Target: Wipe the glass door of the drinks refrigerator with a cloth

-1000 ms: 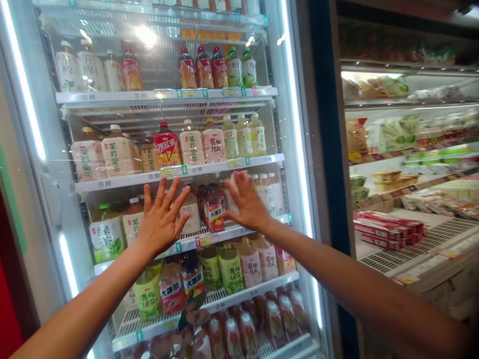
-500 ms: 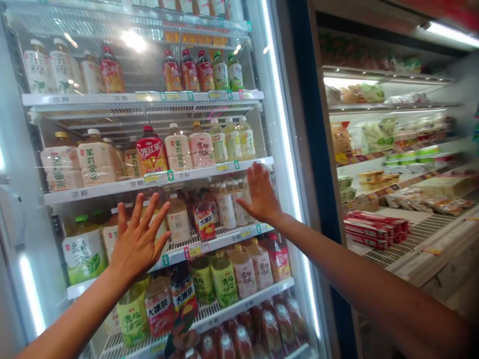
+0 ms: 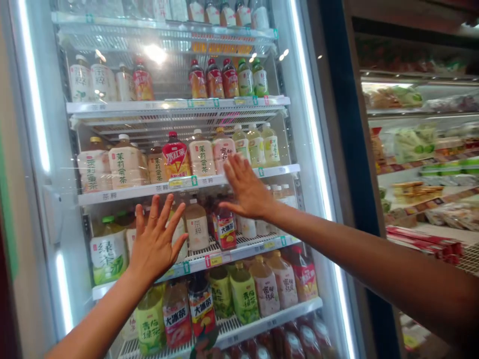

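A tall drinks fridge with a glass door [image 3: 299,209] fills the middle of the head view. My left hand [image 3: 157,242] lies flat on the glass with fingers spread, over the third shelf near a pale tea bottle [image 3: 197,224]. My right hand [image 3: 245,187] is also open and pressed flat on the glass, over the white shelf rail [image 3: 149,188] beside a red-labelled bottle [image 3: 175,157]. Neither hand holds anything.
Several shelves of bottled teas sit behind the glass, lit by vertical light strips [image 3: 318,164]. A dark blue door frame [image 3: 352,164] stands to the right. Beyond it an open chiller [image 3: 419,164] holds packaged food and red boxes [image 3: 422,239].
Both hands stayed flat on the glass. My right hand slid to the left along the door; my left hand shifted slightly. The view swung back to the left.
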Available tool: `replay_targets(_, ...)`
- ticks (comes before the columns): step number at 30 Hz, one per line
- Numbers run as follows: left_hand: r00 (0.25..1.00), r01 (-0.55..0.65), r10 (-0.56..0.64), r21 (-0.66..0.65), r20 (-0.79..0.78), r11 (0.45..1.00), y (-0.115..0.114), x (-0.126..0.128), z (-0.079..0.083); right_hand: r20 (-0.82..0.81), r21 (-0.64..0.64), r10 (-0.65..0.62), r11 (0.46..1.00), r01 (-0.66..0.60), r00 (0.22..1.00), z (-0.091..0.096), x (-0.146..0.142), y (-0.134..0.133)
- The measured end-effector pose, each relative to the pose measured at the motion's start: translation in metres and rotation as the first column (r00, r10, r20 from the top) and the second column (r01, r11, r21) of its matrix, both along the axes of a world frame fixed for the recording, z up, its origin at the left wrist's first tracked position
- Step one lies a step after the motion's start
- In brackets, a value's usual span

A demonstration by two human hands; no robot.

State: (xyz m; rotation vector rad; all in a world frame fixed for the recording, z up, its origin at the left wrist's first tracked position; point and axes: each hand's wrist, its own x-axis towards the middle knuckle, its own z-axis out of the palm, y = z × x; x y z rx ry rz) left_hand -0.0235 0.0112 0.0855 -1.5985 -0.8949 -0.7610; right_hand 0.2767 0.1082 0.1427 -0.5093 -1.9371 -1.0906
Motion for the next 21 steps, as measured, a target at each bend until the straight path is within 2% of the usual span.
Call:
replay_targets(3, 1.0, 0.009, -0.009, 0.008, 0.012, 1.0, -0.006, -0.021, 0.004, 0.345, -0.013, 0.053, 0.999, -0.051, 0.937, -0.012, -0.023, -0.012)
replay_targets(4, 1.0, 0.012, -0.013, 0.008, 0.018, 1.0, -0.008, -0.027, 0.004, 0.397, -0.02, 0.057, 0.998, -0.053, 0.916, -0.014, -0.027, -0.015)
replay_targets(6, 0.999, 0.02, -0.02, 0.011, 0.037, 1.0, -0.013, -0.038, 0.002, 0.325, -0.03, 0.026, 0.999, -0.017, 0.945, -0.01, -0.033, -0.017)
replay_targets(8, 0.998, 0.024, -0.025, 0.009, 0.051, 1.0, -0.018, -0.047, 0.0, 0.081, -0.051, -0.047, 0.997, 0.051, 0.996, -0.003, -0.04, -0.018)
replay_targets(9, 0.998, 0.024, -0.024, 0.008, 0.054, 1.0, -0.02, -0.051, -0.001, -0.012, -0.068, -0.076, 0.995, 0.075, 0.997, -0.001, -0.045, -0.019)
replay_targets(10, 0.998, 0.023, -0.023, 0.006, 0.056, 1.0, -0.023, -0.056, -0.002, -0.026, -0.083, -0.084, 0.993, 0.082, 0.996, -0.002, -0.052, -0.021)
replay_targets(11, 0.998, 0.021, -0.021, 0.002, 0.057, 1.0, -0.025, -0.061, -0.002, 0.05, -0.092, -0.067, 0.993, 0.072, 0.997, -0.005, -0.061, -0.023)
replay_targets(12, 0.998, 0.018, -0.018, -0.003, 0.06, 1.0, -0.028, -0.065, -0.002, 0.191, -0.095, -0.028, 0.994, 0.047, 0.981, -0.008, -0.07, -0.026)
replay_targets(14, 0.997, 0.015, -0.014, -0.014, 0.07, 1.0, -0.031, -0.073, -0.002, 0.472, -0.093, 0.055, 0.996, -0.013, 0.88, -0.013, -0.088, -0.033)
replay_targets(15, 0.997, 0.014, -0.012, -0.023, 0.077, 1.0, -0.033, -0.077, -0.002, 0.522, -0.087, 0.072, 0.996, -0.031, 0.85, -0.012, -0.096, -0.037)
replay_targets(16, 0.996, 0.013, -0.01, -0.03, 0.085, 0.999, -0.034, -0.079, -0.002, 0.501, -0.079, 0.07, 0.996, -0.035, 0.863, -0.009, -0.104, -0.039)
replay_targets(19, 0.994, 0.012, -0.008, -0.037, 0.107, 0.999, -0.036, -0.082, -0.003, 0.229, -0.065, 0.009, 0.998, 0.006, 0.973, 0.0, -0.12, -0.044)
replay_targets(20, 0.994, 0.012, -0.008, -0.035, 0.108, 0.999, -0.037, -0.082, -0.004, 0.211, -0.058, 0.006, 0.998, 0.007, 0.978, 0.0, -0.124, -0.044)
replay_targets(21, 0.994, 0.012, -0.009, -0.032, 0.105, 0.999, -0.037, -0.081, -0.005, 0.265, -0.047, 0.017, 0.999, -0.005, 0.964, -0.001, -0.127, -0.045)
